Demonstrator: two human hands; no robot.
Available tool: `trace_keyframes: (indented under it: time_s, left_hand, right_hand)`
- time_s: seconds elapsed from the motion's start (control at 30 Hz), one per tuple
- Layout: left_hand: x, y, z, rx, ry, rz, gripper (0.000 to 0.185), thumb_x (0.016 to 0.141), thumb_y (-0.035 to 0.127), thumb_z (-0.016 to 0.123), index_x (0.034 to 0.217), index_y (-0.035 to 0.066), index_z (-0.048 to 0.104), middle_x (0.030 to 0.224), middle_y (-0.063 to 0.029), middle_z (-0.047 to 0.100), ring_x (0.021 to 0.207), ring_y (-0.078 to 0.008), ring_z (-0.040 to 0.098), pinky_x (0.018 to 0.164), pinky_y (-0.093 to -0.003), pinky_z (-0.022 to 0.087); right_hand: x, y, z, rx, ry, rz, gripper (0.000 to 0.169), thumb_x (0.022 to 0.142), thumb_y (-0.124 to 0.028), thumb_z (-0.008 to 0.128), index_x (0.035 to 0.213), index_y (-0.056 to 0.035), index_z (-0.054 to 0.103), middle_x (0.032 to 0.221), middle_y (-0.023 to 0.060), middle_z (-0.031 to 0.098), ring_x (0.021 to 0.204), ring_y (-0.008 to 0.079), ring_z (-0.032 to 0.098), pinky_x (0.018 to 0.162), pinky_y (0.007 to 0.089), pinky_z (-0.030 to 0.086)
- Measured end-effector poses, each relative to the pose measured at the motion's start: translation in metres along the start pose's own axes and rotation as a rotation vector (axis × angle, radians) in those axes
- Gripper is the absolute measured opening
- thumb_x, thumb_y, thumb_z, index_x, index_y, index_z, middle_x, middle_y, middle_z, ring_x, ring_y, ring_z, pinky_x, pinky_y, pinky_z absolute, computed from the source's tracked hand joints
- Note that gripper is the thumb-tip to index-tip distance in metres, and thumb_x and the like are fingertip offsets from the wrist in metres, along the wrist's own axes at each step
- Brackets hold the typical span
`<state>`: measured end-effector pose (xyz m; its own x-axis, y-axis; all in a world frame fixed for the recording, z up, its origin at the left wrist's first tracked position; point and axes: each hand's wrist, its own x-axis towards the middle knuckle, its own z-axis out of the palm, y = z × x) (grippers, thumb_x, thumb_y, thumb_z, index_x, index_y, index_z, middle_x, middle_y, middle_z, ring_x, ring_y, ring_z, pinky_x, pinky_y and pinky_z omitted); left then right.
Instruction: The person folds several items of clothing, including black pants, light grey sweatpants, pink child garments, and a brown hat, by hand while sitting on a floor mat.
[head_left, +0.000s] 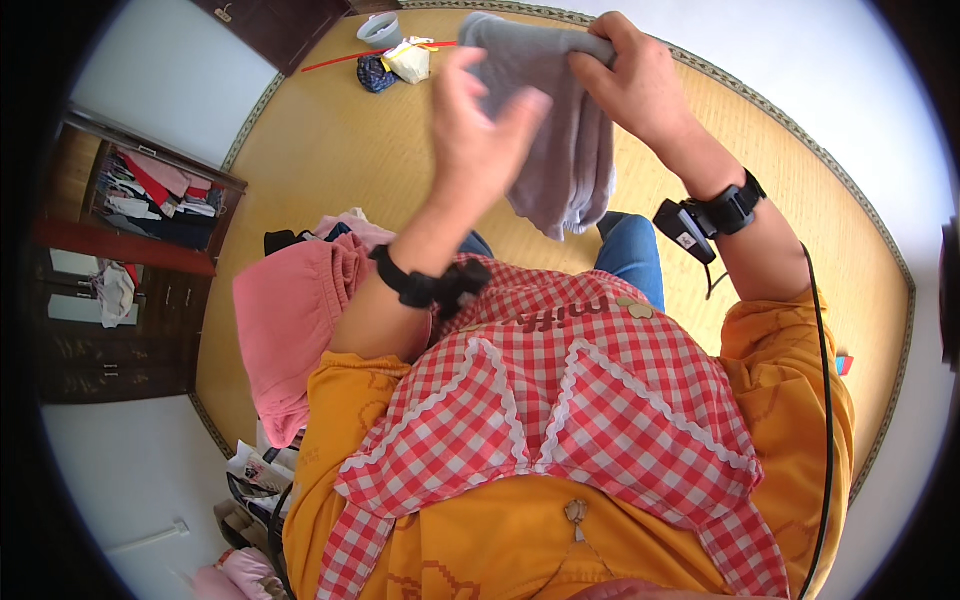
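A folded grey garment, perhaps trousers, hangs before me at the top of the view. My right hand grips its upper right corner between thumb and fingers. My left hand, slightly blurred, is in front of the garment's left part with fingers apart and nothing visible held. Black devices are strapped to both wrists. To the left of my body, a pink garment with a gathered band lies over other clothes, partly hidden by my left arm.
A wardrobe with an open section of clothes stands at left. On the wooden floor, near the far wall, are a bucket, a red pole, a white bag and a dark patterned bundle. Bags lie at lower left.
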<state>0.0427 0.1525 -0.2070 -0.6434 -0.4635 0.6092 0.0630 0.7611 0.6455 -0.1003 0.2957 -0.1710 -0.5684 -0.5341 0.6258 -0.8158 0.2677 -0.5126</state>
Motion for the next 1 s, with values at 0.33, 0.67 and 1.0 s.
trace_keyframes:
  time_s: [0.33,0.67,1.0]
  left_hand:
    - [0.008,0.006,0.035,-0.698,-0.170,-0.486,0.035,0.096,0.021,0.067,0.119,-0.005,0.063,0.110,-0.0097,0.069,0.098,-0.0167,0.065,0.086,-0.0329,0.051]
    - [0.032,0.028,-0.011,-0.954,-0.531,-0.287,0.037,0.097,0.025,0.068,0.122,-0.002,0.065,0.113,-0.0051,0.069,0.104,-0.0132,0.064,0.092,-0.0313,0.050]
    - [0.075,0.091,-0.073,-1.264,-0.555,-0.227,0.033,0.103,0.013,0.057,0.133,0.000,0.056,0.126,-0.0117,0.066,0.112,-0.0223,0.064,0.099,-0.0349,0.052]
  right_hand:
    - [-0.003,-0.057,-0.003,0.929,-0.147,-0.009,0.017,0.099,-0.019,0.067,0.099,-0.0020,0.066,0.082,-0.0003,0.065,0.075,0.0066,0.058,0.069,0.0229,0.048]
    - [-0.049,0.118,-0.013,0.880,0.253,0.770,0.029,0.101,-0.030,0.058,0.111,-0.0040,0.067,0.097,0.0012,0.064,0.087,0.0114,0.059,0.074,0.0280,0.047]
    - [-0.058,0.137,-0.005,1.355,-0.300,0.883,0.046,0.105,-0.027,0.052,0.143,-0.0014,0.050,0.142,0.0118,0.056,0.129,0.0210,0.053,0.111,0.0347,0.040]
